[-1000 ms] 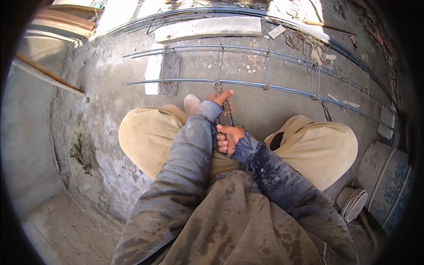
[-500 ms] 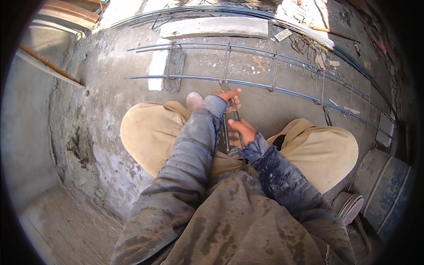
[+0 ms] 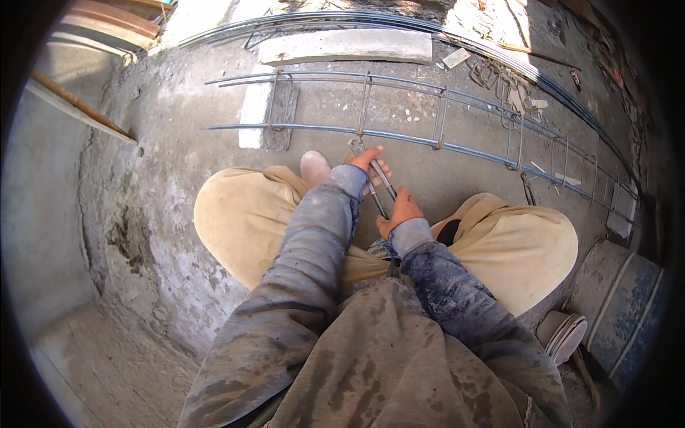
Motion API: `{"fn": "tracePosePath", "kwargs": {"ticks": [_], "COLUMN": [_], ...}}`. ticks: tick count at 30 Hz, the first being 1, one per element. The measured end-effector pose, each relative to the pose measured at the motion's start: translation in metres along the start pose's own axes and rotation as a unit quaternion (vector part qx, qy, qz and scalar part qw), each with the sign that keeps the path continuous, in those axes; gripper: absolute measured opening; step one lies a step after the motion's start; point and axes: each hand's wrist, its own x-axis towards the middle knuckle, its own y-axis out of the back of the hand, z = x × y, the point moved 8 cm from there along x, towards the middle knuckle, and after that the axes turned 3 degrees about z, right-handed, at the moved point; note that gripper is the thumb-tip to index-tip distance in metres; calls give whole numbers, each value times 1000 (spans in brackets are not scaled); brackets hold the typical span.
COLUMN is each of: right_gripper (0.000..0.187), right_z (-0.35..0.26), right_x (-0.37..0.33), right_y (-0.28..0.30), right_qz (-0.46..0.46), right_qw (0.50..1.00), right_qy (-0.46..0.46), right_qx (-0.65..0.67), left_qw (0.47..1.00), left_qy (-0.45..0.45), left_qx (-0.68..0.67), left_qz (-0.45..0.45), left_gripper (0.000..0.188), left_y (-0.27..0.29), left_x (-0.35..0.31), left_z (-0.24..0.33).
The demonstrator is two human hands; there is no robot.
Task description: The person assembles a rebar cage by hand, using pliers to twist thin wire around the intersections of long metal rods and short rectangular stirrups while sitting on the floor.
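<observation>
A pair of long-handled pincers (image 3: 383, 181) lies between my hands, its jaws just on my side of the near steel bar. My left hand (image 3: 367, 160) is closed round it close behind the jaws. Further back, my right hand (image 3: 402, 210) is closed round the handle ends; some of its fingers are hidden. Ahead lies a rebar cage (image 3: 314, 129) of long bars joined by bent steel ties. One tie (image 3: 364, 105) stands right above the pincers' jaws. Whether a thin wire sits in the jaws is too small to tell.
A pale block (image 3: 255, 114) props the cage's left end. Beyond lie a wooden plank (image 3: 346, 46) and a bundle of long bars (image 3: 542, 75). Loose bent ties (image 3: 487, 74) and scraps lie at the far right. A blue-grey drum (image 3: 624, 307) stands at my right.
The pincers' jaws have come back slightly from the near bar towards me. Their handles have drawn together, and my right hand has shifted a little right and back along them.
</observation>
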Motion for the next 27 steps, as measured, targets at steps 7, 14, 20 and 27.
{"fn": "tracePosePath", "kwargs": {"ticks": [7,14,20,27], "right_gripper": [64,64,53,31], "right_z": [22,16,-20,-9], "right_x": [20,36,15,25], "right_y": [-28,-3,22,14], "right_qz": [-53,79,171,139], "right_qw": [982,976,927,945], "right_qy": [-41,72,180,172], "right_qx": [174,191,280,241], "left_qw": [986,981,964,981], "left_qy": [-65,-125,-197,-131], "left_qx": [127,6,76,-23], "left_qz": [-86,-149,-163,-143], "left_gripper": [24,23,25,26], "left_y": [-30,-54,-44,-22], "left_x": [-21,-54,-64,-42], "left_z": [-6,15,39,18]}}
